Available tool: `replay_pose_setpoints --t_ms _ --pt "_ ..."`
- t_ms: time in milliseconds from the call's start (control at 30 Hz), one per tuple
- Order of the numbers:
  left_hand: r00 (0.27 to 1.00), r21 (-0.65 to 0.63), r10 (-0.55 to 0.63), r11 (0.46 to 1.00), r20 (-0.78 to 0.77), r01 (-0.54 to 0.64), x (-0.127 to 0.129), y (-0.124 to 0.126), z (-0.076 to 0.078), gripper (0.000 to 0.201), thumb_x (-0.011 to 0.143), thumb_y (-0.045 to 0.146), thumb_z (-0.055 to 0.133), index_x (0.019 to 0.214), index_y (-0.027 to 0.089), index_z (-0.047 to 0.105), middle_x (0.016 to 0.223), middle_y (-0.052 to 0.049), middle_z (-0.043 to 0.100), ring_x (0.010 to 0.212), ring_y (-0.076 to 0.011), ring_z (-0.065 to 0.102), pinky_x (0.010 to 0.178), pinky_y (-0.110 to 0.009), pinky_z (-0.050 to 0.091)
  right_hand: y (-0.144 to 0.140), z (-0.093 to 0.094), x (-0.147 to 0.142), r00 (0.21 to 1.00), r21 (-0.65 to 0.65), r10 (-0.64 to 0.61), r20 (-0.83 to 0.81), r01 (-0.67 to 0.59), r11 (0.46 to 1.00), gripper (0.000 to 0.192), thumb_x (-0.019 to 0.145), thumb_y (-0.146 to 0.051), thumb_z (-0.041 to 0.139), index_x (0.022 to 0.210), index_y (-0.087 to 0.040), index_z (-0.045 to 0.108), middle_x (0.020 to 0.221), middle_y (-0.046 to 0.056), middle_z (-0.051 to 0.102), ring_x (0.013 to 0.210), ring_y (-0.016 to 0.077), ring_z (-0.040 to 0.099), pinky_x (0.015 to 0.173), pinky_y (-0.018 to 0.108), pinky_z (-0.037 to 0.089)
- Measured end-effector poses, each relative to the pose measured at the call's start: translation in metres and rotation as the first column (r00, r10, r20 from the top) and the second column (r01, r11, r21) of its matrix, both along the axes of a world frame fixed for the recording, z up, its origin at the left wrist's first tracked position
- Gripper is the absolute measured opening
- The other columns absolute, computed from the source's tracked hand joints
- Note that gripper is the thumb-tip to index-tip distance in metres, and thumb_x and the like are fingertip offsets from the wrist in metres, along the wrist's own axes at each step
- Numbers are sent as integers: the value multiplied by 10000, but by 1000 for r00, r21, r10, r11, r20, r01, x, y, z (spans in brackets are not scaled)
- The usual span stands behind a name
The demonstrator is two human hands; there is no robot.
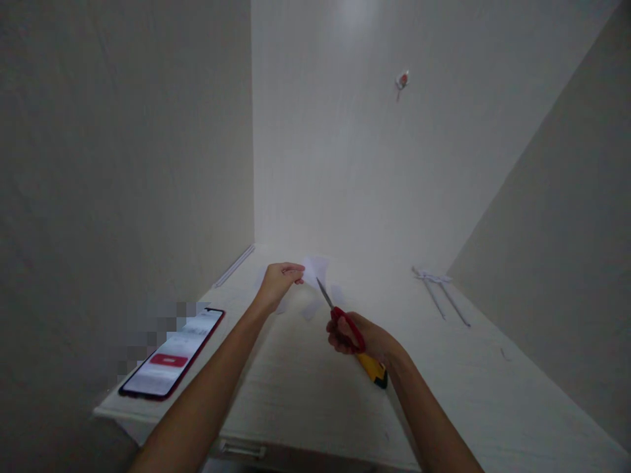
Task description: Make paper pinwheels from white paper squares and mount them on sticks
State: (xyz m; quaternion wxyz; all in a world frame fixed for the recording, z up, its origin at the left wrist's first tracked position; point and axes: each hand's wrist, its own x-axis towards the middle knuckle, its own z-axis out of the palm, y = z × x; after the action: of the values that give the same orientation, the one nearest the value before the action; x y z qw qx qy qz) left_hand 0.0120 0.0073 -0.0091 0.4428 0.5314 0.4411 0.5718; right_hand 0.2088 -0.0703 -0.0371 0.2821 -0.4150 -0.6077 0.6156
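Observation:
My left hand (282, 284) pinches the left edge of a small white piece of paper (316, 268) above the table. In my right hand (362, 334) is a pair of scissors (340, 318) with red handles, fingers wrapped round the grips. Its blades point up and left, and their tips reach the paper's lower edge; whether they are cutting into it I cannot tell. Pale paper pieces (310, 309) lie on the table just under the hands. Below my right wrist rests a yellow and black tool (373, 371), partly hidden by that hand.
A phone (172, 358) with a lit screen lies at the table's left edge. Thin white rolled sticks (234, 266) rest along the left wall. More white sticks (438, 289), joined together, lie at the right. Walls enclose the white table (296, 401) on three sides.

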Motion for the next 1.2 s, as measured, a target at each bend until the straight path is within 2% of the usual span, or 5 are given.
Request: replay_pose_setpoints --t_ms 200,467,767,933,1200 --pt "984 11 139 990 -115 -139 -16 -20 -9 192 624 175 580 789 92 633 528 1 622 553 -130 599 599 -235 450 -16 10 20 917 127 -124 378 81 989 425 748 -556 480 726 -134 534 534 -24 448 414 52 355 389 190 253" --pt "957 -125 106 982 -269 -143 -27 -83 -56 197 692 260 557 796 100 605 612 -67 678 624 -184 654 650 -276 474 -14 -23 92 282 575 -608 742 198 794 241 785 -288 496 689 -94 602 644 115 599 582 159 536 500 245 294" --pt "790 -80 -105 994 -604 71 -31 -135 -58 321 812 362 425 799 138 655 387 31 500 418 -142 532 557 -262 431 -28 -34 93 165 677 -688 707 123 725 247 803 -243 486 872 -64 641 903 207 607 850 241 561 704 304 371" --pt "680 373 209 922 -703 102 -47 -120 -44 282 833 319 444 802 155 672 820 -63 608 770 -146 581 723 -263 446 -33 -15 72 236 745 -744 625 102 659 311 844 -220 402 953 -39 629 961 223 594 937 266 536 790 350 372" --pt "558 265 13 889 -830 374 -33 -114 -85 287 873 266 396 938 159 654 1057 -88 614 978 -178 564 902 -340 416 -13 -23 -29 682 706 -458 570 -123 697 221 800 -255 522 928 -128 650 856 98 654 765 164 576 742 288 419"
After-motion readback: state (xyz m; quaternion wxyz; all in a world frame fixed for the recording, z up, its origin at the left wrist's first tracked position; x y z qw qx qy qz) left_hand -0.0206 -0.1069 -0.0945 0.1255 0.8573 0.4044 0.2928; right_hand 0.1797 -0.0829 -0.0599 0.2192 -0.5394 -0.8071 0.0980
